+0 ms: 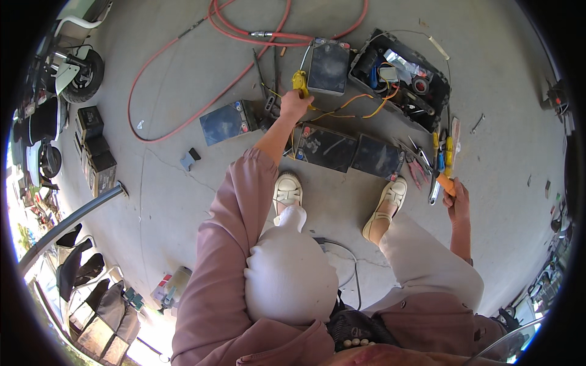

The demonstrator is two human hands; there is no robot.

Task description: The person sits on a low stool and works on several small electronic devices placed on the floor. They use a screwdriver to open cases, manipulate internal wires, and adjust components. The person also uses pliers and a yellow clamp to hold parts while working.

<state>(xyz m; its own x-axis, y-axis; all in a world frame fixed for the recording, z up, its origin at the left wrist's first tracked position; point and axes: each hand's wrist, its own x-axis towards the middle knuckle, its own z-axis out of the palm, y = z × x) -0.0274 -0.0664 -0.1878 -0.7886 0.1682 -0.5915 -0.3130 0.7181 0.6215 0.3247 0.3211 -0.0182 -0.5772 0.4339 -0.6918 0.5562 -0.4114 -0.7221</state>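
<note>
My left hand [296, 105] reaches forward, its fingers closed around a yellow tool [299, 80] with a thin metal rod. The rod points away from me along the left side of a dark block battery [329, 68]. Low at the right, my right hand [459, 198] grips an orange handle [446, 183]; the kind of tool cannot be made out. Beside it lie a wrench [434, 190], red-handled pliers [417, 173] and yellow-handled screwdrivers [448, 154]. Further batteries [326, 146] lie before my feet, and one battery [224, 123] is at the left. Yellow-orange wires [361, 111] run between them.
A black open case [442, 97] with tape, wires and small parts lies at the far right. A red hose [130, 104] loops over the concrete floor. At the left are more batteries [97, 161], a metal bar [73, 226] and a wheeled vehicle [85, 76].
</note>
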